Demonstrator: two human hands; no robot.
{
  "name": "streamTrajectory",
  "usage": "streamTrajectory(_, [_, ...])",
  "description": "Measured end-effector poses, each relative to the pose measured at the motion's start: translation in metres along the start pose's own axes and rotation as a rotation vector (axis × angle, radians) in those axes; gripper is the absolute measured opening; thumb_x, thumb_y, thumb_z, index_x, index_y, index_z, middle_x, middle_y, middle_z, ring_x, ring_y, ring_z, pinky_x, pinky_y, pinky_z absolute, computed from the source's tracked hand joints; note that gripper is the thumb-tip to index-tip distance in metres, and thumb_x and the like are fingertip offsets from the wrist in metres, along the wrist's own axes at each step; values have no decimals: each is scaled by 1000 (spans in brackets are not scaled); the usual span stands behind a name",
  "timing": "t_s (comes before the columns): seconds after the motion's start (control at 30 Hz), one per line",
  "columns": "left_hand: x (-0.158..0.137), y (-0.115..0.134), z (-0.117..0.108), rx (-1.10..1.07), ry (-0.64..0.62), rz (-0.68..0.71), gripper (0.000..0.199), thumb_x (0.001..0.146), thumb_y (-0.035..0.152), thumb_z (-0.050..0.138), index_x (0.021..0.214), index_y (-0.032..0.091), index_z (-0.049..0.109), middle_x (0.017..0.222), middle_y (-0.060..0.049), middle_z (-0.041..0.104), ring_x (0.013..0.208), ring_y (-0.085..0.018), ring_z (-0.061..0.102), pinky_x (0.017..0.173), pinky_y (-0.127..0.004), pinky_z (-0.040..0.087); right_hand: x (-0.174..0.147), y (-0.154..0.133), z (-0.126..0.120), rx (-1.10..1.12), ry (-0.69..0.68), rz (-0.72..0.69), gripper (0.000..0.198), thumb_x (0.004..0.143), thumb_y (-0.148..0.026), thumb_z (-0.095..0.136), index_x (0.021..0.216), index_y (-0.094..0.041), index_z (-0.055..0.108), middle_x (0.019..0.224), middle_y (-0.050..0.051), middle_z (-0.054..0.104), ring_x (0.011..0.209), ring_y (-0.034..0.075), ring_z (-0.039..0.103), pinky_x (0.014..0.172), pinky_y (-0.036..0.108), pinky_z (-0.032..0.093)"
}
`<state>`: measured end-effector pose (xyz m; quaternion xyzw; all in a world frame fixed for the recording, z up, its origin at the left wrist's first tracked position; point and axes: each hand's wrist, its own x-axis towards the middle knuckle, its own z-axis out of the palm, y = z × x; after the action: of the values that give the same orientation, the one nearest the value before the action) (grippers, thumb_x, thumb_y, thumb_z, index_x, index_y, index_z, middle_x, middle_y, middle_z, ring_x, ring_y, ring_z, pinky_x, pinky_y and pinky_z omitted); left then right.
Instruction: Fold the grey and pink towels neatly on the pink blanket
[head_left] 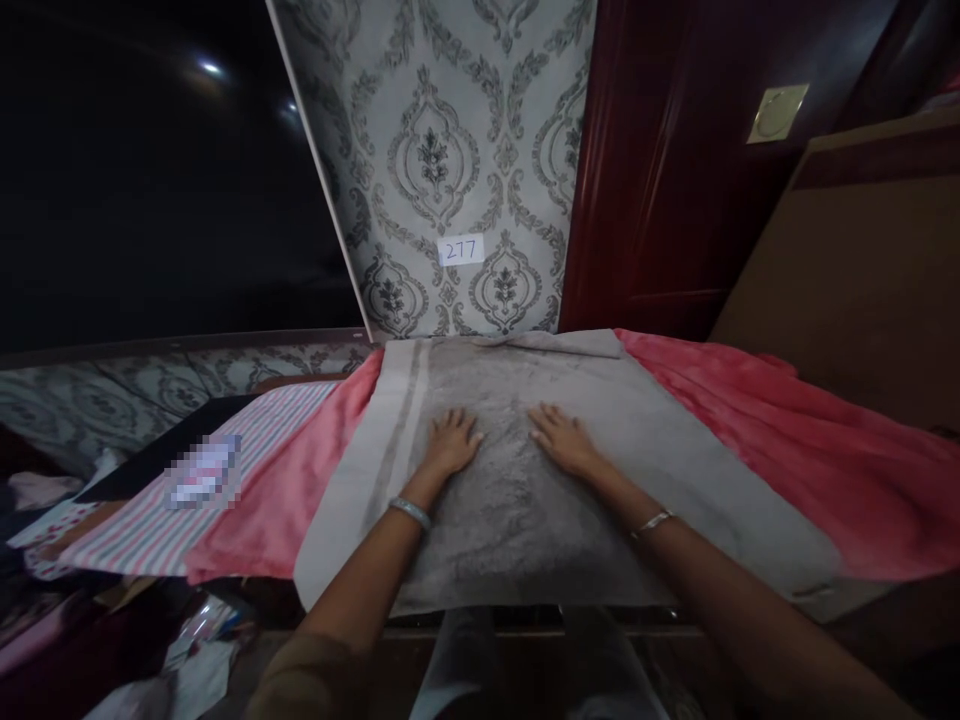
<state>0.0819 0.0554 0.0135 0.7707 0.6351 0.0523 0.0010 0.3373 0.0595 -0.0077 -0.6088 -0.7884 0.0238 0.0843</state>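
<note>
A grey towel-like cloth with paler stripes near its left side lies spread before me. My left hand rests on it left of the middle, palm down with the fingers stretched out. To the right, my right hand lies on the same cloth, its fingers also spread. Neither hand grips anything. Beneath the grey cloth is a pink-red plush blanket, which shows on both sides. The far edge of the grey cloth has a slight fold.
A striped cloth lies at the left. Behind stand a large dark screen and a patterned wall with a paper label reading 277. A cardboard box leans at the right. Loose items lie low at the left.
</note>
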Motion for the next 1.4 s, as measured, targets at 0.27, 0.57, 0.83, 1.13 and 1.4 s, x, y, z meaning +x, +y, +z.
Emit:
streamTrajectory(0.27, [-14,13,14,6,87,70,56,102,46,29,152,23,42,161,-8,37,150,-30,29,121,-58,22,-12,-19,19,-19,62,-5,57,102,-41,28,155,-24,39,163,8,31,149,29,27,118,54,24])
streamTrajectory(0.57, [-15,8,12,-6,69,-26,64,100,56,30,152,20,42,161,-15,35,150,-30,28,122,-53,22,-14,20,25,-63,53,160,58,101,-39,26,154,-22,40,162,9,33,148,27,31,119,52,26])
streamTrajectory(0.83, [-12,-65,-8,56,-13,-249,63,100,53,26,154,23,39,164,-10,31,151,-33,24,120,-61,19,-47,105,22,-81,71,322,65,99,-48,22,156,-21,36,163,9,30,150,29,27,119,57,25])
streamTrajectory(1.13, [-20,-119,-18,60,7,-499,61,100,45,24,152,19,40,164,-15,29,151,-35,25,117,-70,18,-42,131,14,-28,77,443,63,97,-46,26,152,-19,43,158,15,38,146,34,34,109,63,36])
streamTrajectory(1.4, [24,-100,-24,-6,14,-314,60,100,42,25,157,24,33,166,-8,21,154,-30,17,119,-63,21,29,-36,-19,48,74,-19,57,100,-37,33,154,-22,39,161,13,33,148,30,31,113,50,36])
